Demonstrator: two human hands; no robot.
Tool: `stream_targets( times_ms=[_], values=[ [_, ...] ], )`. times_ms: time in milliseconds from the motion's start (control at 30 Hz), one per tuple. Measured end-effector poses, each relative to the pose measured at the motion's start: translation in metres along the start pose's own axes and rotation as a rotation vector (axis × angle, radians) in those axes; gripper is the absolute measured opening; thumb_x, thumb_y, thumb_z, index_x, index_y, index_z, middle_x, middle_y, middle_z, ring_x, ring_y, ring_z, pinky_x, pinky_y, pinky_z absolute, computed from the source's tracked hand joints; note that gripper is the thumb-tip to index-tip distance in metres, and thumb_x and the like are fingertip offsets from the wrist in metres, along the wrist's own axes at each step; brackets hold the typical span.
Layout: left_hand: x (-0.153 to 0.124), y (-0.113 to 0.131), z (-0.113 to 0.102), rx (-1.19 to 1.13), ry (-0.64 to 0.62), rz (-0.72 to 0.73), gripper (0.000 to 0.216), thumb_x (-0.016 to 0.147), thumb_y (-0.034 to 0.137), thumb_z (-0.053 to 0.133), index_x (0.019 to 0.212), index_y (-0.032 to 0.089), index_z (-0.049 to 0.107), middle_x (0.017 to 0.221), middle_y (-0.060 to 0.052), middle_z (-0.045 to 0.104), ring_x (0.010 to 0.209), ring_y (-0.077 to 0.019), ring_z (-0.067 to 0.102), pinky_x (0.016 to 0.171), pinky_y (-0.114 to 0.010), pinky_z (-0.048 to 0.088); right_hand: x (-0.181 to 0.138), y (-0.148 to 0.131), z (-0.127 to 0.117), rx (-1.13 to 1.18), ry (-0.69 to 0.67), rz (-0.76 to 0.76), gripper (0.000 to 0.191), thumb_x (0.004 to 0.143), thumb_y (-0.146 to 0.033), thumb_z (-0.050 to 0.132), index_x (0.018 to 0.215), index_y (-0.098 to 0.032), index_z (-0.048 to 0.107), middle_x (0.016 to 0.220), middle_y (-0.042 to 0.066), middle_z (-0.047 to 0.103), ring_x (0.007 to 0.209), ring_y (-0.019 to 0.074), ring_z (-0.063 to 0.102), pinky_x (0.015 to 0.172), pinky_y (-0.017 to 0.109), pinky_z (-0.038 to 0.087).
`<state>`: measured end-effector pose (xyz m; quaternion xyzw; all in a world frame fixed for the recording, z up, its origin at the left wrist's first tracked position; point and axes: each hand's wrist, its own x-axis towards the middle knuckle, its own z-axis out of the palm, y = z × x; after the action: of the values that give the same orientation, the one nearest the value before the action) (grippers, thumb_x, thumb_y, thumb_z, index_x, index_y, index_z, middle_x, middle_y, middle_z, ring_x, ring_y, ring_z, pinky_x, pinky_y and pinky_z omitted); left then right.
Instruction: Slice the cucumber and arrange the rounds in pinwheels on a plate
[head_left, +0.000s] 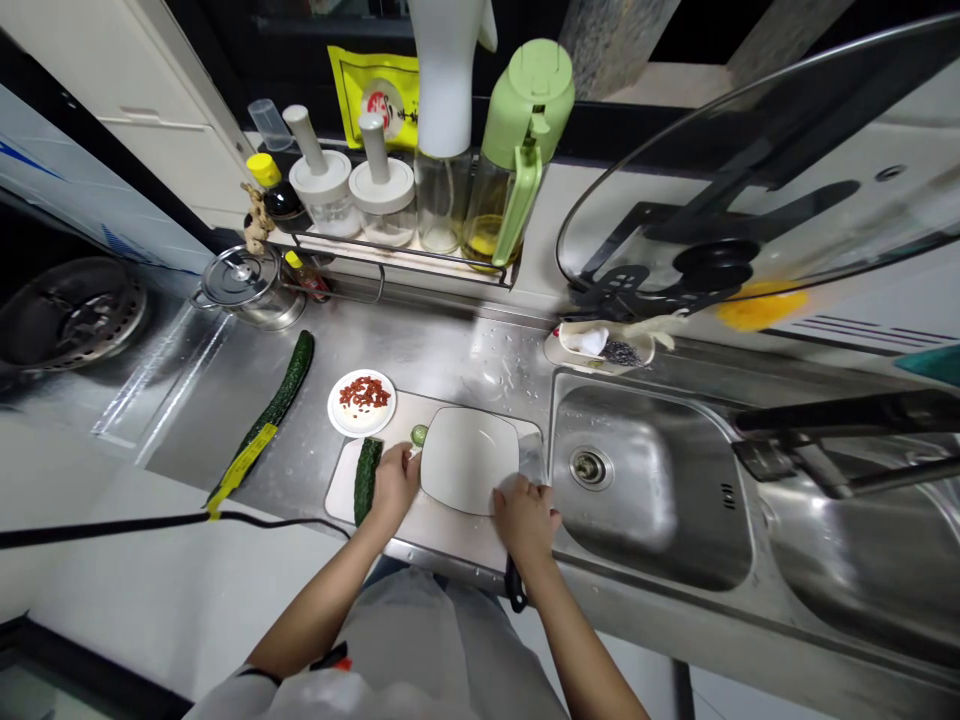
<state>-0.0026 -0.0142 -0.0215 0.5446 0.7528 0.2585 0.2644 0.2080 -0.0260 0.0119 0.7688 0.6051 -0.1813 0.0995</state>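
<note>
A white rounded-square plate lies over the pale cutting board. The fingers of my left hand are closed on its left edge. At the lower right edge, my right hand grips it too. Beside my left hand lies a cut length of cucumber, and a small round cucumber end rests by the plate's upper left. A knife's black handle sticks out below my right wrist; its blade shows partly right of the plate. Whether the plate touches the board, I cannot tell.
A small white plate of red chopped pieces stands behind the board. A long cucumber with yellow tape lies left. Right is a steel sink with a faucet. A lidded pot and a jar shelf stand behind.
</note>
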Motion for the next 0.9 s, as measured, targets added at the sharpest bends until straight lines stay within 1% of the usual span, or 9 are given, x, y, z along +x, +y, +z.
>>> stream_targets(
  times_ms=[100, 200, 300, 433, 533, 633, 800, 900],
  values=[
    [0.02, 0.0, 0.001, 0.037, 0.075, 0.026, 0.03, 0.082, 0.025, 0.049, 0.108, 0.014, 0.059, 0.092, -0.011, 0.063, 0.087, -0.0214, 0.058, 0.081, -0.033, 0.044, 0.0, 0.0, 0.0, -0.01, -0.004, 0.003, 0.031, 0.085, -0.035, 0.046, 0.102, -0.01, 0.053, 0.099, 0.018, 0.059, 0.107, 0.0308, 0.043, 0.076, 0.042, 0.038],
    [0.034, 0.003, 0.007, 0.067, 0.092, 0.047, 0.031, 0.08, 0.02, 0.048, 0.108, 0.013, 0.06, 0.097, -0.013, 0.062, 0.095, -0.0236, 0.056, 0.088, -0.036, 0.043, -0.001, 0.0, -0.001, -0.016, -0.01, 0.001, 0.031, 0.086, -0.035, 0.045, 0.103, -0.011, 0.053, 0.1, 0.018, 0.059, 0.108, 0.0306, 0.043, 0.077, 0.041, 0.038],
    [0.038, 0.005, 0.013, 0.069, 0.075, 0.023, 0.03, 0.079, 0.016, 0.047, 0.105, 0.014, 0.062, 0.098, -0.013, 0.061, 0.094, -0.0234, 0.056, 0.089, -0.036, 0.043, -0.002, 0.0, -0.002, -0.009, -0.01, -0.004, 0.031, 0.086, -0.035, 0.045, 0.104, -0.011, 0.052, 0.101, 0.018, 0.059, 0.108, 0.0312, 0.043, 0.078, 0.042, 0.038],
    [0.036, 0.007, 0.014, 0.057, 0.083, 0.017, 0.029, 0.078, 0.014, 0.047, 0.101, 0.015, 0.064, 0.095, -0.012, 0.062, 0.092, -0.0227, 0.056, 0.088, -0.036, 0.043, -0.003, 0.0, -0.004, 0.002, -0.027, -0.003, 0.033, 0.086, -0.035, 0.043, 0.106, -0.01, 0.052, 0.102, 0.019, 0.058, 0.108, 0.0318, 0.042, 0.077, 0.043, 0.038],
    [0.035, 0.009, 0.013, 0.055, 0.1, 0.021, 0.026, 0.077, 0.014, 0.047, 0.097, 0.015, 0.064, 0.091, -0.011, 0.062, 0.089, -0.0218, 0.056, 0.085, -0.034, 0.043, -0.003, 0.0, -0.004, -0.003, -0.026, -0.004, 0.033, 0.086, -0.035, 0.043, 0.105, -0.01, 0.052, 0.102, 0.019, 0.058, 0.108, 0.0313, 0.042, 0.077, 0.042, 0.038],
    [0.034, 0.011, 0.011, 0.04, 0.109, 0.007, 0.02, 0.078, 0.017, 0.046, 0.089, 0.016, 0.064, 0.085, -0.009, 0.063, 0.083, -0.02, 0.057, 0.08, -0.031, 0.043, -0.003, 0.0, -0.003, -0.008, -0.021, -0.003, 0.032, 0.087, -0.035, 0.042, 0.105, -0.01, 0.052, 0.102, 0.019, 0.058, 0.108, 0.0308, 0.043, 0.078, 0.042, 0.038],
    [0.031, 0.014, 0.003, -0.054, 0.085, -0.116, 0.017, 0.079, 0.024, 0.048, 0.085, 0.018, 0.063, 0.075, -0.003, 0.065, 0.067, -0.0149, 0.057, 0.068, -0.025, 0.041, -0.003, 0.002, -0.002, 0.008, -0.026, -0.002, 0.033, 0.086, -0.036, 0.044, 0.107, -0.012, 0.052, 0.104, 0.018, 0.057, 0.109, 0.031, 0.042, 0.08, 0.043, 0.037],
    [0.028, 0.017, -0.006, -0.123, 0.081, -0.172, 0.015, 0.078, 0.027, 0.05, 0.083, 0.019, 0.062, 0.073, -0.001, 0.065, 0.065, -0.0128, 0.056, 0.066, -0.023, 0.04, -0.004, 0.006, -0.003, 0.02, -0.01, 0.03, 0.036, 0.086, -0.037, 0.043, 0.112, -0.013, 0.051, 0.108, 0.018, 0.055, 0.109, 0.0313, 0.041, 0.08, 0.043, 0.038]
  ],
)
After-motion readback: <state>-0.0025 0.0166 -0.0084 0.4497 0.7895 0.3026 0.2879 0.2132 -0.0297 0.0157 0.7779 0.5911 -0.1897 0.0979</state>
